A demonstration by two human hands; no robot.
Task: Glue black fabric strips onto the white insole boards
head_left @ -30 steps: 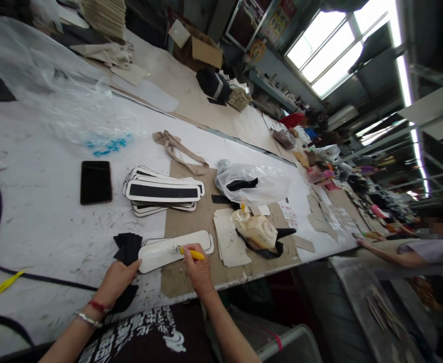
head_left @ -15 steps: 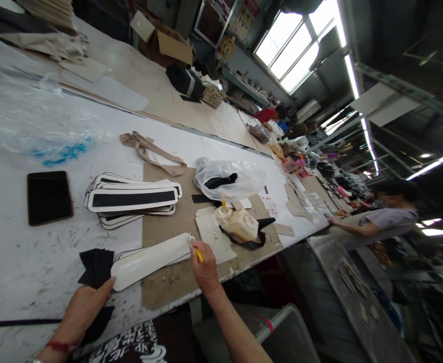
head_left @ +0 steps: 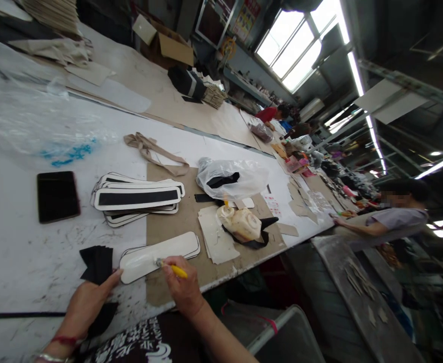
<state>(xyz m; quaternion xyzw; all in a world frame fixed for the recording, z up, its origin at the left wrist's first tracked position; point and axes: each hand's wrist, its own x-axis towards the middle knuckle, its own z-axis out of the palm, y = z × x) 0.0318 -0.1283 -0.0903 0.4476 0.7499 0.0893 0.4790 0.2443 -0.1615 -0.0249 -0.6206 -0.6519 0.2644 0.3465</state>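
Note:
My right hand grips a yellow-handled brush, its tip on the middle of a glossy white strip-shaped panel. That panel lies on one or more similar pieces at the table's front. My left hand is closed around a bunch of black fabric strips, which stick out above and below it; its thumb touches the panel's left end. Behind lies a stack of white-edged panels with black centres. A stained, cream-coloured plastic container stands to the right, a yellow stick at its opening.
Cream sheets lie beside the container, on brown board. A clear plastic bag with black material, a beige strap and a dark tablet rest farther back. At the right, a person works along the table.
My right hand has moved left with the brush, from the panel's right end to its middle. My left hand stays at the left end. The view has shifted slightly.

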